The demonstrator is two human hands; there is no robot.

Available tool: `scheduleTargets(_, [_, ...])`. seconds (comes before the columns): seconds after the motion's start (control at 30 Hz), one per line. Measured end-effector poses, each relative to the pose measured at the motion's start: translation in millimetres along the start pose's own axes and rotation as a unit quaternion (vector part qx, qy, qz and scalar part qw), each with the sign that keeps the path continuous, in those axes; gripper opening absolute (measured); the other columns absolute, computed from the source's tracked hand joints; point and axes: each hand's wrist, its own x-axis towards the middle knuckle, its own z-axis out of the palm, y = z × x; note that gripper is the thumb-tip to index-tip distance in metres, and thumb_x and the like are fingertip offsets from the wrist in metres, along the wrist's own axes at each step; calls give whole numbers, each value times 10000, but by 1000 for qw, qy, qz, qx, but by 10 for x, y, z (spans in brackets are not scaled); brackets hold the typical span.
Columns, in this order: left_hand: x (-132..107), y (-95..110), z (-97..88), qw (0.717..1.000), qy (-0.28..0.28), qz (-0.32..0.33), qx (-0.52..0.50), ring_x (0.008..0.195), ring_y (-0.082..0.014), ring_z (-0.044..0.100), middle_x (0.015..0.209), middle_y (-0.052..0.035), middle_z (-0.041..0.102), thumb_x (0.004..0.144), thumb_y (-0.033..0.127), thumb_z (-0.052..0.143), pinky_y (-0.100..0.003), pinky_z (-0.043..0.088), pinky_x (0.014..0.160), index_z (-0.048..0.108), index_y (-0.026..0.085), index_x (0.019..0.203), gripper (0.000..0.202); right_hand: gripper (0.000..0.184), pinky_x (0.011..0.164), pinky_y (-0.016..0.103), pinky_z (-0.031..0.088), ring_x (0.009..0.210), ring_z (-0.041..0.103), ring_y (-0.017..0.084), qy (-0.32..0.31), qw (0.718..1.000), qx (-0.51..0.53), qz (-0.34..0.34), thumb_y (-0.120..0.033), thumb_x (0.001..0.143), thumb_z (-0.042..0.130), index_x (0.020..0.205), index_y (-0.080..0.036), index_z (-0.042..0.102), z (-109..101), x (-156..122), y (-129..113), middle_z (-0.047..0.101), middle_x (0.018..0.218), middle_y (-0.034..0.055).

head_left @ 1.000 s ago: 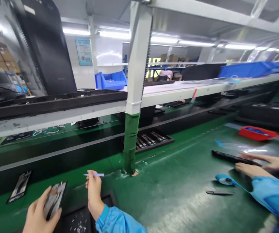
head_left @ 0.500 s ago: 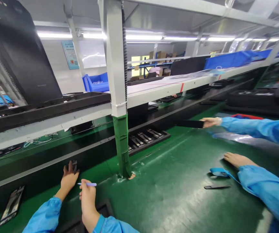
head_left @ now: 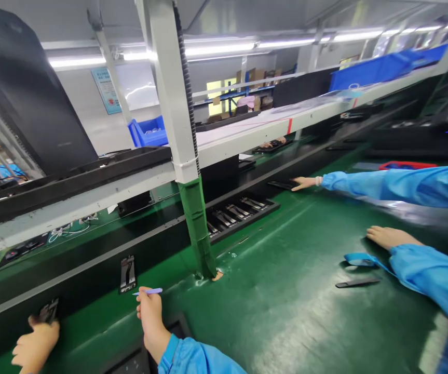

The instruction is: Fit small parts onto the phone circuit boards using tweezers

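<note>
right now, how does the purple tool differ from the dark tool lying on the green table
The purple tool is held in the person's right hand; the dark tool lies loose on the green table. The purple tool is pale in colour, the dark tool near black. The dark tool looks longer in the picture than the purple tool. Both are slim.

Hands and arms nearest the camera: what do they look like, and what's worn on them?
The right hand is human and gloveless, with a bright blue, wrinkled sleeve ending in a cuff at the wrist. The left hand is blurred but looks bare too; its sleeve is mostly out of frame.
</note>
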Motion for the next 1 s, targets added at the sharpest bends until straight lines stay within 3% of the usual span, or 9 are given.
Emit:
scheduleTargets(0.13, [34,4,-264,991,-42,-113,-53,1235,-611,569,1469,-262,518,682,836,325,-661,548,686,379,211,1472,1009,333,858,418,608,1011,687,220,1,1000,4,-12,-372,1011,664,1263,-157,639,-26,-2,-117,669,1217,94])
scheduleTargets(0.27, [-126,-18,-607,994,-48,-71,-73,1229,-578,592,1313,-368,578,661,759,542,-623,545,870,425,3,1446,1096,353,888,438,601,1055,678,234,-2,1000,4,-26,-372,1007,668,1289,-163,631,-115,-27,-187,655,1263,102])
scheduleTargets(0.33, [-409,-125,-711,995,-38,-27,-85,1236,-512,610,1231,-310,629,679,677,628,-573,535,950,392,-1,1488,1082,363,898,446,598,1071,674,240,-5,999,-4,-34,-375,1005,670,1299,-165,628,-165,-32,-190,649,1279,105])
scheduleTargets(0.4, [-908,-322,-735,994,-30,2,-102,1137,-442,668,1091,-209,668,700,639,675,-531,551,942,376,35,1514,1057,372,904,451,596,1081,671,244,-11,999,-18,-46,-381,1006,667,1308,-167,624,-202,-32,-187,644,1291,107])
scheduleTargets(0.5, [-2000,-697,-648,990,-30,41,-133,956,-329,702,983,-100,644,762,622,699,-462,585,877,319,124,1562,1016,366,888,439,600,1062,675,237,-26,996,-48,-66,-381,1007,665,1301,-165,626,-239,-50,-176,649,1275,105])
scheduleTargets(0.6, [-3055,-982,-554,986,-24,79,-146,924,-322,670,990,-96,606,808,533,719,-507,573,871,249,220,1604,975,343,847,410,609,1007,684,218,-46,991,-90,-91,-381,1011,661,1272,-160,634,-274,-84,-141,664,1224,95])
scheduleTargets(0.7, [-3605,-1052,-531,989,19,115,-91,915,-375,632,991,-115,577,832,493,734,-608,526,821,162,267,1645,1019,322,810,384,609,954,686,200,-84,979,-141,-120,-393,1016,652,1231,-153,645,-301,-129,-116,675,1167,84])
scheduleTargets(0.87, [-3672,-986,-568,986,39,156,-36,948,-385,581,1008,-137,558,910,534,664,-657,473,841,148,211,1661,967,269,642,277,552,690,624,124,-217,932,-234,-172,-401,984,693,1042,-139,668,-356,-362,-221,666,876,11])
scheduleTargets(1.0, [-3389,-1112,-766,954,-17,294,-53,1329,-479,465,1419,-279,483,942,530,628,-661,449,952,251,193,1639,861,375,585,266,492,605,576,124,-317,874,-319,-186,-487,779,831,863,-148,696,-518,-583,-259,644,718,-3])
